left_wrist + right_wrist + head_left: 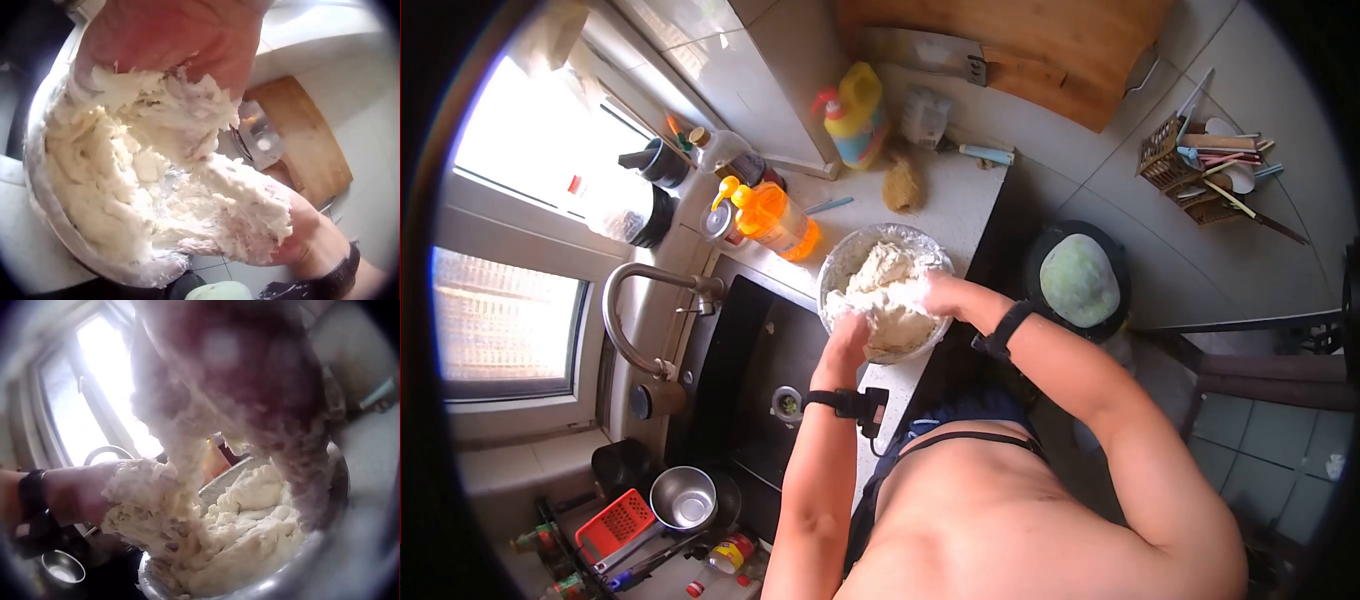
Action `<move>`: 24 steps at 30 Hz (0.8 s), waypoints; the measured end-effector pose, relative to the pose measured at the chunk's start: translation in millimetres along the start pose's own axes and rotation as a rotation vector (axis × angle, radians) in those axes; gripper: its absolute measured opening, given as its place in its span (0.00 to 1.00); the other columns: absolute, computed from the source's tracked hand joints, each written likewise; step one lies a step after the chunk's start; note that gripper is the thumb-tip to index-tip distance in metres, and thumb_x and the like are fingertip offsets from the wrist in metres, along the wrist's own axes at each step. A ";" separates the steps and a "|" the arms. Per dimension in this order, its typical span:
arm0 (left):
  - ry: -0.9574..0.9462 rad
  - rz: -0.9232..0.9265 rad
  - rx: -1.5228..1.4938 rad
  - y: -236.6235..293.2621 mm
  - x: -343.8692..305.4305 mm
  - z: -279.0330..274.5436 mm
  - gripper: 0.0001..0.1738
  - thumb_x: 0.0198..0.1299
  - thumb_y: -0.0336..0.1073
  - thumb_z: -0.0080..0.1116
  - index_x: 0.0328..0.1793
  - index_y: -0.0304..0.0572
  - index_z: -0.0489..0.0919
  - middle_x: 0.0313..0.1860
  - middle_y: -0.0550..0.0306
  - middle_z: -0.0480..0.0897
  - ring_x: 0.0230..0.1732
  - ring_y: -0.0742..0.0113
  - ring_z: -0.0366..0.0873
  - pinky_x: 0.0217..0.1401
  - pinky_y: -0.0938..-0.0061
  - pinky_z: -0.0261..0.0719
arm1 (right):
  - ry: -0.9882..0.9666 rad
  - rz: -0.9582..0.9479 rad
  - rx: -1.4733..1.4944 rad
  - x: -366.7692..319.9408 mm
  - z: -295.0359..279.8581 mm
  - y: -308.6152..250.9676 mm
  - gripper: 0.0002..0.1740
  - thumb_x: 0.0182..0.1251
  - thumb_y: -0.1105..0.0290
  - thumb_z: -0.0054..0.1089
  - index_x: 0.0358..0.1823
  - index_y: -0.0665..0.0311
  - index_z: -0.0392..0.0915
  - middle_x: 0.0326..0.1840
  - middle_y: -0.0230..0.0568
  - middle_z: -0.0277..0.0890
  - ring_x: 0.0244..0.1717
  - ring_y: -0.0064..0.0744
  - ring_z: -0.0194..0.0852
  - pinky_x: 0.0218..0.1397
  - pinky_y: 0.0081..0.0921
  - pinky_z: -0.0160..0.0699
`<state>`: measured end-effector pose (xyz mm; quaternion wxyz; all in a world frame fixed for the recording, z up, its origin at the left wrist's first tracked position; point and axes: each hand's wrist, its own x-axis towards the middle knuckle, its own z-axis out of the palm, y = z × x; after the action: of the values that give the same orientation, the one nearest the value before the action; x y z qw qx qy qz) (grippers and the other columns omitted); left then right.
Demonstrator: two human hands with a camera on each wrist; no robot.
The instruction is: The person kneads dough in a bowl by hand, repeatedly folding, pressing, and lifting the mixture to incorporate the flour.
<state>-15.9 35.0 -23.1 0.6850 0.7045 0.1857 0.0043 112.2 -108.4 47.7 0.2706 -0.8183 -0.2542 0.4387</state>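
Note:
A round metal bowl (827,262), its inner wall smeared with white, stands on the counter with pale, sticky dough (885,264) in it. My left hand (853,334) reaches in from the near side; in the left wrist view thick dough coats its palm and hides the fingers, so I cannot tell how they lie. From the right comes my right hand (941,291), also caked in dough. Its thumb and fingers are spread apart in the right wrist view, with shreds of dough (250,494) hanging around them. The two hands meet close together over the bowl.
Left of the bowl is a dark sink (750,350) with a curved faucet (612,300). Orange pump bottles (785,225), a yellow bottle (858,120) and a brown scrubber (902,186) stand behind. A pale green melon-like thing (1080,280) sits beyond the counter's right edge.

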 end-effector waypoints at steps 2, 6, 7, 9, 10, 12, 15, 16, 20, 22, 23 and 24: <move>0.007 -0.060 -0.457 -4.9 -0.9 0.7 0.22 0.47 0.29 0.57 0.52 0.41 0.73 0.46 0.56 0.78 0.45 0.67 0.75 0.46 0.71 0.74 | -0.067 0.036 0.516 4.3 3.1 2.1 0.24 0.59 0.61 0.51 0.55 0.67 0.68 0.52 0.49 0.71 0.50 0.36 0.70 0.51 0.32 0.69; -0.051 0.095 0.420 23.6 3.2 -6.7 0.28 0.42 0.26 0.64 0.54 0.43 0.73 0.45 0.61 0.78 0.44 0.74 0.75 0.47 0.76 0.75 | -0.034 0.008 0.878 106.5 73.0 93.8 0.20 0.53 0.56 0.48 0.45 0.54 0.73 0.29 0.36 0.73 0.24 0.25 0.65 0.22 0.21 0.59; -0.051 0.046 0.438 32.2 0.5 -5.3 0.28 0.41 0.25 0.64 0.54 0.43 0.73 0.45 0.61 0.78 0.44 0.74 0.75 0.47 0.77 0.74 | -0.048 0.078 0.794 86.4 57.8 73.4 0.18 0.53 0.55 0.48 0.43 0.53 0.73 0.27 0.33 0.71 0.21 0.23 0.60 0.21 0.20 0.54; -0.043 0.040 0.334 16.7 5.9 -6.3 0.29 0.40 0.22 0.63 0.54 0.43 0.73 0.46 0.59 0.78 0.44 0.73 0.75 0.47 0.77 0.74 | -0.023 0.065 0.770 22.5 21.7 25.3 0.15 0.53 0.53 0.47 0.37 0.53 0.71 0.22 0.23 0.62 0.16 0.17 0.42 0.18 0.20 0.42; -0.043 0.079 0.215 3.3 10.5 -7.9 0.29 0.40 0.21 0.63 0.53 0.43 0.73 0.46 0.58 0.78 0.45 0.73 0.74 0.48 0.76 0.74 | -0.051 0.038 0.836 36.7 30.1 41.4 0.16 0.54 0.52 0.47 0.37 0.53 0.71 0.22 0.23 0.62 0.16 0.16 0.42 0.18 0.19 0.41; -0.039 0.231 0.555 -22.7 15.6 -14.0 0.27 0.43 0.22 0.61 0.54 0.43 0.73 0.47 0.57 0.78 0.46 0.71 0.74 0.48 0.75 0.74 | -0.121 0.012 0.936 66.9 47.9 72.0 0.19 0.55 0.50 0.47 0.42 0.54 0.70 0.29 0.26 0.63 0.23 0.19 0.44 0.25 0.20 0.45; -0.130 -0.096 -0.299 -80.4 31.1 -20.9 0.29 0.51 0.39 0.57 0.60 0.41 0.66 0.57 0.54 0.71 0.56 0.64 0.69 0.58 0.67 0.68 | -0.221 0.067 0.969 59.8 37.6 63.5 0.28 0.58 0.50 0.48 0.56 0.57 0.63 0.49 0.36 0.65 0.45 0.28 0.58 0.45 0.29 0.59; -0.118 -0.198 -0.551 -78.9 31.6 -19.0 0.31 0.53 0.43 0.55 0.62 0.40 0.64 0.59 0.53 0.70 0.59 0.62 0.68 0.60 0.65 0.67 | -0.228 0.086 0.964 55.3 33.2 56.0 0.29 0.58 0.50 0.48 0.58 0.57 0.63 0.51 0.37 0.67 0.46 0.28 0.60 0.46 0.28 0.60; 0.059 -0.476 -0.918 -62.5 27.8 -5.3 0.27 0.60 0.45 0.45 0.63 0.39 0.64 0.60 0.52 0.69 0.59 0.62 0.68 0.61 0.63 0.67 | -0.260 0.120 1.043 71.6 48.6 59.9 0.29 0.56 0.46 0.48 0.55 0.54 0.67 0.44 0.35 0.71 0.33 0.22 0.66 0.31 0.18 0.62; 0.094 -0.506 -0.918 -97.1 39.1 -7.6 0.25 0.62 0.46 0.43 0.62 0.40 0.65 0.58 0.51 0.71 0.57 0.61 0.70 0.60 0.63 0.68 | -0.395 0.112 1.205 103.1 65.5 87.4 0.30 0.59 0.48 0.48 0.59 0.59 0.63 0.53 0.40 0.69 0.47 0.30 0.69 0.45 0.27 0.66; 0.077 -0.493 -0.945 -105.6 44.5 -6.6 0.25 0.62 0.47 0.42 0.61 0.40 0.66 0.57 0.51 0.72 0.56 0.61 0.71 0.60 0.63 0.69 | -0.474 0.098 1.314 120.2 75.5 106.8 0.31 0.61 0.50 0.48 0.60 0.62 0.62 0.57 0.43 0.66 0.54 0.34 0.66 0.54 0.34 0.63; 0.060 -0.483 -0.969 -109.6 46.2 -6.3 0.25 0.62 0.48 0.42 0.60 0.40 0.67 0.56 0.51 0.73 0.55 0.61 0.72 0.59 0.63 0.69 | -0.554 0.085 1.426 128.0 81.3 117.1 0.31 0.63 0.52 0.48 0.61 0.65 0.60 0.61 0.45 0.64 0.60 0.39 0.63 0.64 0.41 0.61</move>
<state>-2.5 52.6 -140.1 0.9074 0.2447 0.3383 -0.0481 125.8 -91.7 -142.6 0.6424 -0.3149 0.0635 0.6958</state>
